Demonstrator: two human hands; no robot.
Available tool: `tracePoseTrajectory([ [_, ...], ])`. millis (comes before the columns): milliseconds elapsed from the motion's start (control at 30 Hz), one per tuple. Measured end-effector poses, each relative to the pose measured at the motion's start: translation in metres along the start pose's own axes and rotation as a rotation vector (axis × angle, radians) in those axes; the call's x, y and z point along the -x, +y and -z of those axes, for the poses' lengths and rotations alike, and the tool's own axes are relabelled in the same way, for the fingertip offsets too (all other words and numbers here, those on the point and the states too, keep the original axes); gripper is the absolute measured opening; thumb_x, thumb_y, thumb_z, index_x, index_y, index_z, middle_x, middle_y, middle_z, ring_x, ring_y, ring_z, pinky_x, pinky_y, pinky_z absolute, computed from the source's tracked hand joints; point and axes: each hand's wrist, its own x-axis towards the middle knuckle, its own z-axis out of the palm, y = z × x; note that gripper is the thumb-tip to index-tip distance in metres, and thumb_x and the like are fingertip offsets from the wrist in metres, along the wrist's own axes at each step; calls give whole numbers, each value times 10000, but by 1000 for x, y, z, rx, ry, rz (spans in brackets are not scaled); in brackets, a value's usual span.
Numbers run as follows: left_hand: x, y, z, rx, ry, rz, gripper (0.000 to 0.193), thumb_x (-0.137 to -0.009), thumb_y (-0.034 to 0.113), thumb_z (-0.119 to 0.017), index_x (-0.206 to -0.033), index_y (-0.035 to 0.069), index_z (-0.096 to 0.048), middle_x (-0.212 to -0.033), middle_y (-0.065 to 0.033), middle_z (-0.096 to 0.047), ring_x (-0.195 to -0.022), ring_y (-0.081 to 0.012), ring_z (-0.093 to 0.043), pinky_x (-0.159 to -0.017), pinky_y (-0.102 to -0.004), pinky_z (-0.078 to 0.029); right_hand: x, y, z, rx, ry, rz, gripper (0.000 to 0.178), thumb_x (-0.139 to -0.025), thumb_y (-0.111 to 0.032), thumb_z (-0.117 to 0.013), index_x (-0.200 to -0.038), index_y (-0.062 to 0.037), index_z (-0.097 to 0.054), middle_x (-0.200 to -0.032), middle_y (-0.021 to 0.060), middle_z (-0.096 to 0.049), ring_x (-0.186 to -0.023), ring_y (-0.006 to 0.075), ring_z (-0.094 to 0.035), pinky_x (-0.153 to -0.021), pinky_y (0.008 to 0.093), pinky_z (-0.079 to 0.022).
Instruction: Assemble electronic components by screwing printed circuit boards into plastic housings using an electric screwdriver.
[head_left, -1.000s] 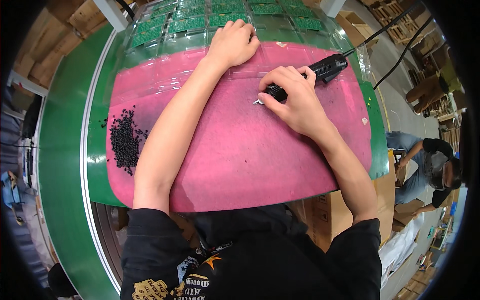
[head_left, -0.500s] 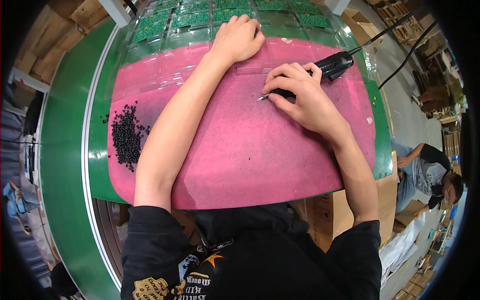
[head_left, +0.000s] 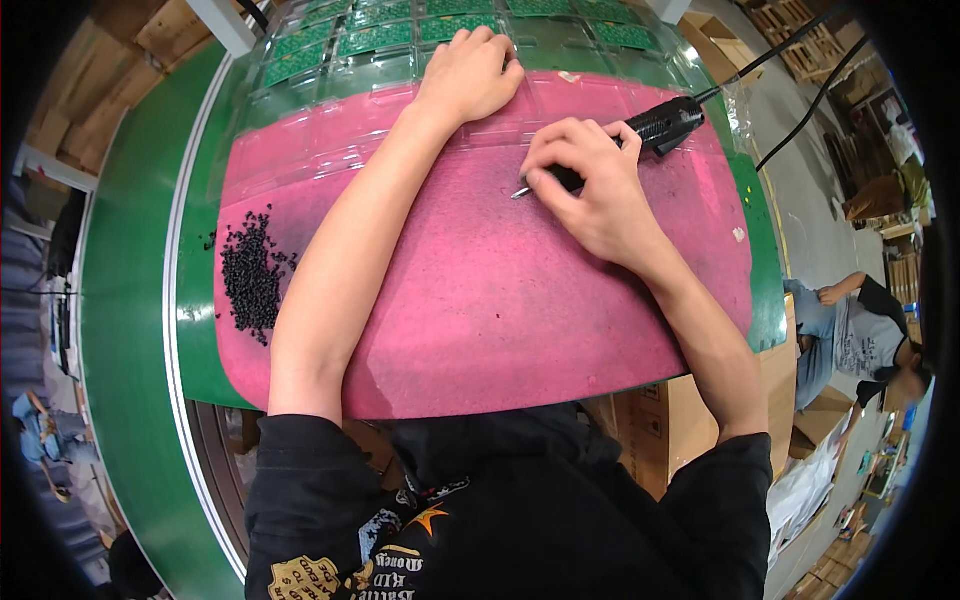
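My right hand (head_left: 590,185) is closed round a black electric screwdriver (head_left: 672,126), its body slanting up to the right. The metal bit (head_left: 521,193) points left and down, close above the pink mat (head_left: 500,310). Farther off, my left hand (head_left: 470,75) rests on the clear plastic tray (head_left: 340,150), fingers bent downward and fingertips hidden. Whatever they may hold cannot be seen. Beside it, green circuit boards (head_left: 375,38) lie in the tray's pockets. A heap of small black parts, possibly screws, (head_left: 252,280) lies on the mat left of my left forearm.
A black cable (head_left: 765,60) runs from the screwdriver to the upper right. The mat lies on a green table (head_left: 130,300) with a pale metal strip along its left. A cardboard box (head_left: 690,425) stands below the right edge. Another person (head_left: 860,335) sits at the far right.
My right hand and the screwdriver have shifted slightly left and up, the bit still close to the mat. My left hand stays on the tray, nearly unmoved.
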Motion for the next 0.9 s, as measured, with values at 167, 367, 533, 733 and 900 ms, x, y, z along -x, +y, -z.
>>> tracePoseTrajectory([
  [167, -1, -1, -1, 14, -5, -13, 355, -888, 311, -493, -1038, 51, -683, -1121, -146, -630, -1104, -317, -564, -957, -463, -443, -5, 6, 6, -428, 90, -170, 47, -855, -138, -678, -865, -95, -694, -981, 7, -646, -946, 178, -601, -998, 429, -274],
  [367, -1, -2, -2, 26, 10, -12, 353, -885, 309, -493, -1027, 49, -686, -1111, -150, -632, -1096, -319, -568, -955, -462, -443, -2, 4, 4, -118, 20, -10, 39, -835, -130, -691, -868, -111, -692, -986, -4, -628, -982, 185, -571, -986, 412, -257],
  [533, 0, -1, -2, 30, 16, -19, 350, -884, 306, -492, -1020, 48, -686, -1104, -150, -633, -1090, -320, -568, -950, -463, -443, -1, 4, 5, -70, -15, 26, 49, -812, -121, -694, -860, -119, -693, -972, -5, -620, -970, 185, -559, -968, 403, -260],
  [733, 0, -1, -1, 14, 15, -12, 339, -889, 302, -502, -1035, 57, -685, -1103, -141, -629, -1089, -324, -567, -957, -449, -450, -1, 4, 4, -54, -17, 37, 44, -808, -123, -696, -851, -119, -692, -962, -6, -614, -972, 186, -558, -961, 394, -267],
  [900, -1, 1, 1, 2, 1, 2, 326, -895, 295, -510, -1050, 67, -683, -1100, -133, -625, -1091, -327, -564, -966, -436, -456, -2, 3, 7, -37, -37, 42, 34, -801, -122, -703, -832, -115, -691, -961, -8, -606, -979, 186, -556, -961, 405, -268],
])
